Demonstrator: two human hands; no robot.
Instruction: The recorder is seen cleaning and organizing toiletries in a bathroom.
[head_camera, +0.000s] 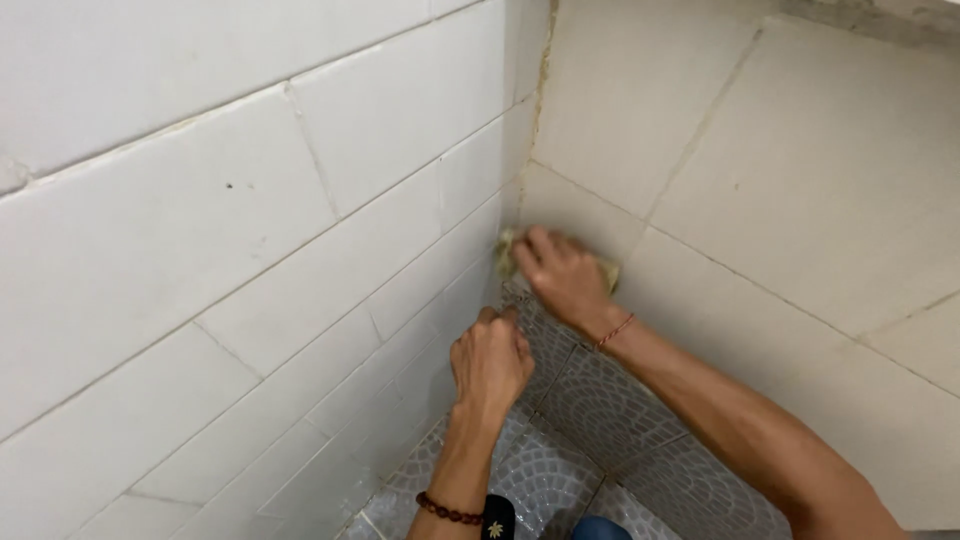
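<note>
Yellowish sponge (607, 270) gripped by right hand (562, 280) against glossy tile; left hand (490, 362) clenched.

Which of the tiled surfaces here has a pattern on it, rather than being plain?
The floor tiles at the bottom: grey, with a fan-shaped cobble pattern. The left wall and right wall are plain pale tiles. The right hand presses a yellowish sponge just above the floor.

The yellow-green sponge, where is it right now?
In the head view, the sponge sits under the right hand, pressed low into the corner of the tiled walls, above the left hand.
</note>
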